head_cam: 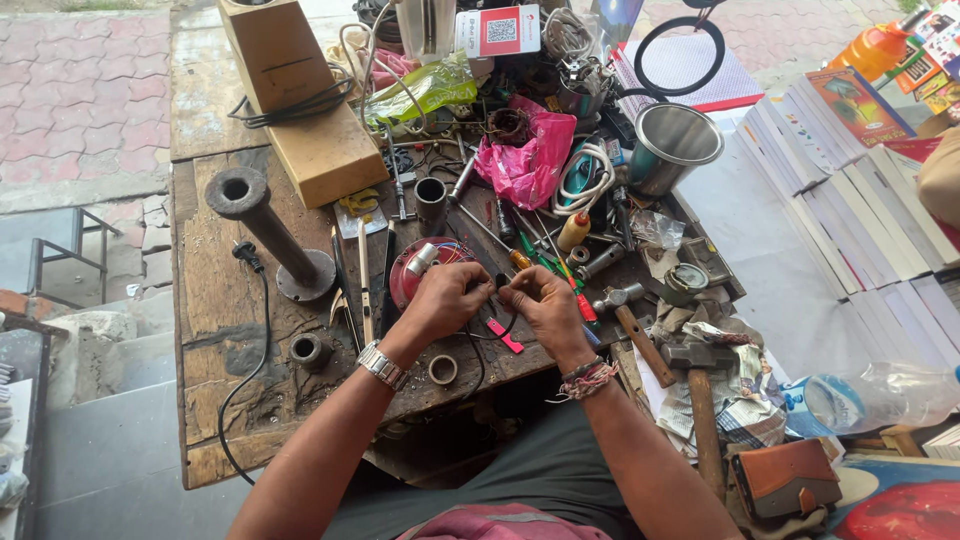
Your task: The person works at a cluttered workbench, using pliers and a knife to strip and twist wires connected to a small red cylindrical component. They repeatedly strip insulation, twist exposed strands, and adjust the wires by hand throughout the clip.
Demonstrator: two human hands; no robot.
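Note:
My left hand [447, 297] and my right hand [541, 303] meet over the worn wooden workbench [215, 330]. Both pinch a thin black wire [497, 288] between their fingertips. The wire loops down below the hands toward the bench edge. Just behind my left hand lies a red round motor part [412, 268] with coloured wires. A small pink strip [505, 337] lies on the bench under my hands. A metal watch sits on my left wrist, thread bands on my right.
A metal pipe on a round base [270, 232] stands to the left. Two hammers [690, 380] lie right of my hands, with screwdrivers [560, 270], a pink bag [530, 160], a steel cup [672, 145] and a wooden box [300, 100] behind. Stacked books [860, 190] fill the right.

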